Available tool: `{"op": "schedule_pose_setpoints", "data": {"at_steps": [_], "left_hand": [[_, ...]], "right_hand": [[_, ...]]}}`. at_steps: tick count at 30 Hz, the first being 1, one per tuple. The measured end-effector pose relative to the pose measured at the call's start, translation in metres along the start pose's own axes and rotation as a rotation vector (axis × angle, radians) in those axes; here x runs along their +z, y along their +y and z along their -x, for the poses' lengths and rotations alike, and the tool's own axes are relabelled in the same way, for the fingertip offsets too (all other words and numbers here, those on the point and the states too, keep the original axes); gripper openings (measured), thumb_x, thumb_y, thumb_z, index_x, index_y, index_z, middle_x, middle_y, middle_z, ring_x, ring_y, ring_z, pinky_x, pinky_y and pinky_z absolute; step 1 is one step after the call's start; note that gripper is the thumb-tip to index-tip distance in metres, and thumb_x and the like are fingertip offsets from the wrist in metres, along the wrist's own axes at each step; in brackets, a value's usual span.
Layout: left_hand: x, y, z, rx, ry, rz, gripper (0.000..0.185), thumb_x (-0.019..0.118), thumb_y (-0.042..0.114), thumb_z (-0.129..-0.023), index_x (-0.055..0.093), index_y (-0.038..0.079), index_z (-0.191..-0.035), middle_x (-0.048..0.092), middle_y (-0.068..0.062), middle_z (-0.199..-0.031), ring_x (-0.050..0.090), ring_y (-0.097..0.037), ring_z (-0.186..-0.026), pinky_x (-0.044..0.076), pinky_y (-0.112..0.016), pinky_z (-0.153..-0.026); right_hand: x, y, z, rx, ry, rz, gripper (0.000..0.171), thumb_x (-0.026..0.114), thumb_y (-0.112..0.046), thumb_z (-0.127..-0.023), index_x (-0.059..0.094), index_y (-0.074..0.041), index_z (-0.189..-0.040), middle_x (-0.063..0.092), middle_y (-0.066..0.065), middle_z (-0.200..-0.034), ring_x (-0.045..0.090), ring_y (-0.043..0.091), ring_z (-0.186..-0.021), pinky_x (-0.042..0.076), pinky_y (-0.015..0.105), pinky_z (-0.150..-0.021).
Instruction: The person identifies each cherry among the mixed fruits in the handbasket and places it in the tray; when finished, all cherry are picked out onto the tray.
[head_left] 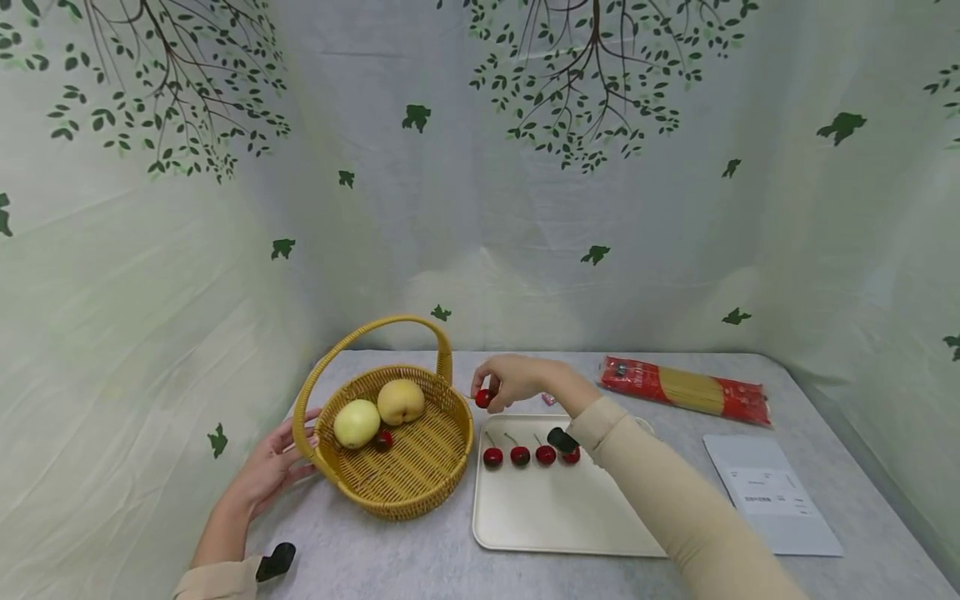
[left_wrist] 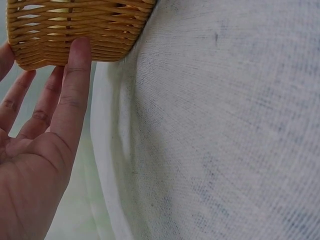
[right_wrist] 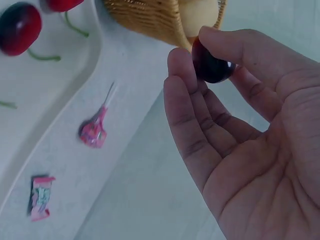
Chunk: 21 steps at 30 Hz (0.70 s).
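My right hand [head_left: 517, 381] pinches a dark red cherry [right_wrist: 212, 65] between thumb and fingers, just right of the basket's rim. The yellow wicker basket [head_left: 408, 500] with a tall handle stands left of centre. In it lie a pale green round fruit [head_left: 357, 423], a yellow pear [head_left: 401, 402] and another cherry [head_left: 383, 440]. My left hand [left_wrist: 40, 145] touches the basket's outer left side with its fingers nearly straight. Several stemmed cherries [head_left: 520, 455] sit in a row near the far edge of the white tray [head_left: 555, 525].
Behind the tray lie a pink-wrapped lollipop [right_wrist: 93, 132] and a small wrapped candy [right_wrist: 42, 198]. A red-and-yellow pack of spaghetti [head_left: 686, 388] is at the back right. Nearer on the right is a flat pale box [head_left: 765, 492]. Leaf-patterned cloth [head_left: 525, 275] hangs round the table.
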<state>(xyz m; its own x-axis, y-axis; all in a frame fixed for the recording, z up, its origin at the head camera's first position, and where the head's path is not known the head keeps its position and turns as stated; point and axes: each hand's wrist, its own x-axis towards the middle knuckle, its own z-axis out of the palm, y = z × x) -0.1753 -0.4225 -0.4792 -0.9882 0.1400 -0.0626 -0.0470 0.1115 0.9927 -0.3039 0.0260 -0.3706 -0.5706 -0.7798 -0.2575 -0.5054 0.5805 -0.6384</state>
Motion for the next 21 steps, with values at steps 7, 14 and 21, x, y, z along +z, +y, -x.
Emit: {"op": "schedule_pose_setpoints", "data": {"at_steps": [7,14,21], "left_hand": [[0.001,0.001,0.0,-0.009,0.008,-0.007,0.06,0.058,0.015,-0.112,0.033,0.011,-0.166,0.061,0.024,-0.133,0.067,-0.001,-0.118,0.063,-0.033,-0.091],[0.002,0.002,0.001,-0.018,0.014,-0.014,0.061,0.059,0.015,-0.112,0.033,0.011,-0.166,0.06,0.024,-0.134,0.067,0.001,-0.118,0.063,-0.033,-0.092],[0.002,0.002,0.0,-0.014,0.015,-0.006,0.06,0.059,0.015,-0.112,0.034,0.012,-0.166,0.061,0.023,-0.135,0.067,0.0,-0.118,0.063,-0.033,-0.092]], "right_hand": [[-0.004,0.019,0.027,0.032,0.071,-0.022,0.022,0.078,-0.015,-0.099,0.069,-0.016,-0.119,0.073,0.004,-0.101,0.071,0.021,-0.09,0.062,0.035,-0.078],[-0.003,0.039,0.052,0.041,0.18,-0.015,0.022,0.082,-0.02,-0.097,0.069,-0.016,-0.115,0.069,0.002,-0.109,0.067,0.017,-0.092,0.061,0.032,-0.078],[0.001,0.064,0.074,0.054,0.257,0.004,0.026,0.081,-0.02,-0.098,0.072,-0.015,-0.123,0.072,0.0,-0.11,0.066,0.015,-0.096,0.06,0.03,-0.087]]}}
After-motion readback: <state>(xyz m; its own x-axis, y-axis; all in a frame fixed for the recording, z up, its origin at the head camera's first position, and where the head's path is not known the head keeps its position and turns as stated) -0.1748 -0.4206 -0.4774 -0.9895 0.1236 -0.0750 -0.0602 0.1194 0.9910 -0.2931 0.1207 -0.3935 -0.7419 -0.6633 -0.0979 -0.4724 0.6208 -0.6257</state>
